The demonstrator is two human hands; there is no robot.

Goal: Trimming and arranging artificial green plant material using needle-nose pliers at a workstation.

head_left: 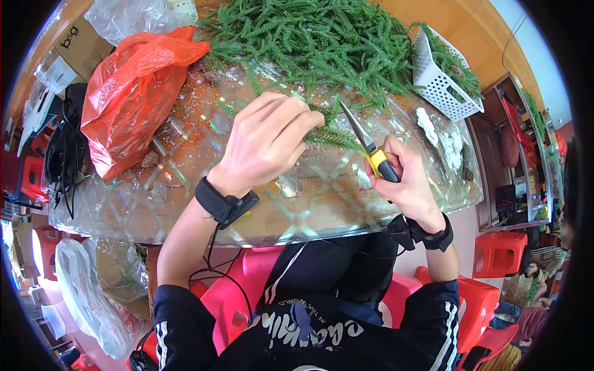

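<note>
Green sprig held between left hand and pliers.

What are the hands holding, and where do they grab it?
Right hand grips scissors by the yellow handles; left hand pinches a green sprig at its end.

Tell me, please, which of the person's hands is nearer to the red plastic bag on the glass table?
Left. The left hand holds a green sprig just right of the red plastic bag; the right hand, gripping yellow-handled scissors, is farther right.
</note>
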